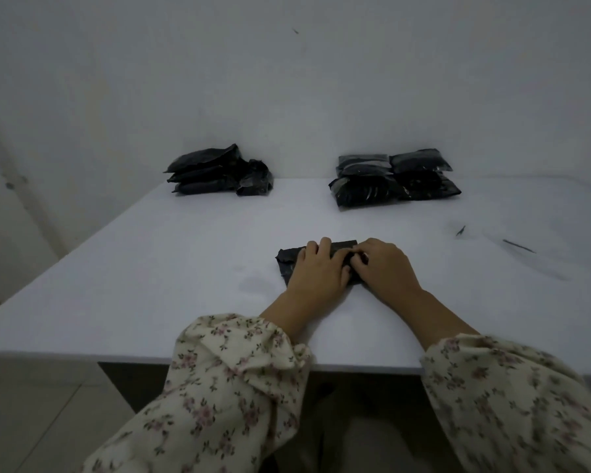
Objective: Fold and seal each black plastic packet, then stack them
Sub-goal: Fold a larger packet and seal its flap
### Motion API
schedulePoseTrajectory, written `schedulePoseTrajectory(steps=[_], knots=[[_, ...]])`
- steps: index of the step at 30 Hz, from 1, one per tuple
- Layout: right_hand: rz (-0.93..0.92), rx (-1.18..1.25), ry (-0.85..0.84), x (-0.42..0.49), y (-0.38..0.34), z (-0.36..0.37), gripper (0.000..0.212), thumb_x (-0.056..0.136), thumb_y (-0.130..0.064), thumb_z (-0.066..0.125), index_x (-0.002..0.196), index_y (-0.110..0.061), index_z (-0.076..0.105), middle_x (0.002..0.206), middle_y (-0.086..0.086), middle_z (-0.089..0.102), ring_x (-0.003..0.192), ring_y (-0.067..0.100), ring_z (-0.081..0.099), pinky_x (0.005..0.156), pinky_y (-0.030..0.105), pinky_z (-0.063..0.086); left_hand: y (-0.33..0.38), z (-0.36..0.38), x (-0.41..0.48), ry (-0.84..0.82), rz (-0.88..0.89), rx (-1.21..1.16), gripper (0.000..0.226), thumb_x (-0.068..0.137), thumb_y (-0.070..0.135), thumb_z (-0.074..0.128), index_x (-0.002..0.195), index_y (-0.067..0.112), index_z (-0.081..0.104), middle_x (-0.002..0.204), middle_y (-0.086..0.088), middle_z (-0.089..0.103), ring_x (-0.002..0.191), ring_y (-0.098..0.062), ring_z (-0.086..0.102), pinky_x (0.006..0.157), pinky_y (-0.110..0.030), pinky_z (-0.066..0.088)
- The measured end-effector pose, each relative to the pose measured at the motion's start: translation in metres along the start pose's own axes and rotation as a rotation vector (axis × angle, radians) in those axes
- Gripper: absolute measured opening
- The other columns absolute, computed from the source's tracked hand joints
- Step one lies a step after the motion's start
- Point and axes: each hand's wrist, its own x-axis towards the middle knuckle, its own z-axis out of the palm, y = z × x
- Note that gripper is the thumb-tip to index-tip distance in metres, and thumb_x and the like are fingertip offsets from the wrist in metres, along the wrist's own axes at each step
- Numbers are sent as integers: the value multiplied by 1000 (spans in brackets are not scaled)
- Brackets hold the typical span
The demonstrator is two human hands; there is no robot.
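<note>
1. The left hand [318, 269] lies palm down on the black packet [287, 259]. Its fingers [325, 244] are only slightly bent, and their tips press the folded strip along the packet's far edge.
2. The right hand [384, 268] sits just beside it on the packet's right part, the two hands touching. Its fingers [357, 259] are curled, with the tips tucked in at the fold. I cannot tell whether they pinch the plastic or only press it.
3. The packet is a flat, crinkled piece of dull black plastic lying on the smooth white table [151, 268]. Only its left corner and far strip show, because the hands cover the rest.
4. Beyond the packet and to its left is a pile of plump black packets [212, 172], glossy and wrinkled, with one leaning at its right side.
5. Beyond the packet and to its right is a neater stack of packets [393, 180], set two abreast. The dim light blurs how many layers it has.
6. Right of the packet lie two thin dark slivers [460, 231], too small to identify.
7. On the near side of the packet, cream floral sleeves [236, 370] with gathered cuffs cover both forearms and are cut off by the bottom edge.
</note>
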Motion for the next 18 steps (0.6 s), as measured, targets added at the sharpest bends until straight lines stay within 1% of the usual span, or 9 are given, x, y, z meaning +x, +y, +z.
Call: schedulePoseTrajectory(steps=[2,3,5,6,7,11,13,16,18], knots=[[34,10,19,-15,3,-12,20,89,-15,54,85,-2,69,87,9,65,74,25,58,67,37,48,17,-1,-7,-5,12,-3,78,81,47,1,137,18,47,120,-15,46,105,-32,43,92,-41,34],[49,13,34,-22,4,-18,20,89,-15,55,84,-1,69,87,10,65,75,25,58,67,38,48,26,-2,-10,-9,18,-1,73,85,46,3,138,20,46,121,-15,45,106,-32,42,93,-41,33],[88,28,64,-36,6,-30,20,88,-14,57,83,0,69,89,11,63,76,25,58,70,39,49,41,-2,-17,-31,24,3,53,98,39,17,141,22,41,125,-14,42,110,-30,40,96,-40,31],[103,29,79,-42,7,-36,19,88,-14,57,82,0,69,89,11,63,76,25,58,70,38,50,49,-2,-19,-28,32,2,46,101,36,24,143,23,38,126,-13,41,112,-30,38,98,-39,30],[118,27,89,-48,9,-42,19,88,-15,58,81,-1,69,89,11,62,76,24,58,70,38,50,56,-2,-21,-25,44,5,44,101,34,27,143,23,37,127,-13,40,112,-29,38,98,-39,30],[180,66,114,-73,21,-64,15,86,-16,61,80,-5,69,87,8,61,77,20,57,71,34,49,85,-2,-28,-52,94,13,44,102,34,26,142,22,36,128,-14,37,112,-30,36,99,-41,31],[218,70,123,-85,31,-75,15,87,-16,60,82,-4,69,87,8,61,76,17,56,69,27,46,102,-1,-28,-74,115,16,43,102,34,26,142,21,37,128,-15,36,113,-31,36,99,-42,31],[289,71,163,-100,48,-94,16,89,-14,58,83,-4,69,85,8,65,70,11,51,58,10,34,130,4,-26,-60,161,19,42,101,34,27,138,21,41,129,-14,36,114,-30,36,99,-41,31],[320,66,183,-111,59,-106,16,90,-13,58,88,-4,71,87,8,67,72,10,52,59,7,33,147,11,-24,-39,204,5,45,100,36,23,136,20,44,134,-10,38,116,-29,37,98,-41,32]])
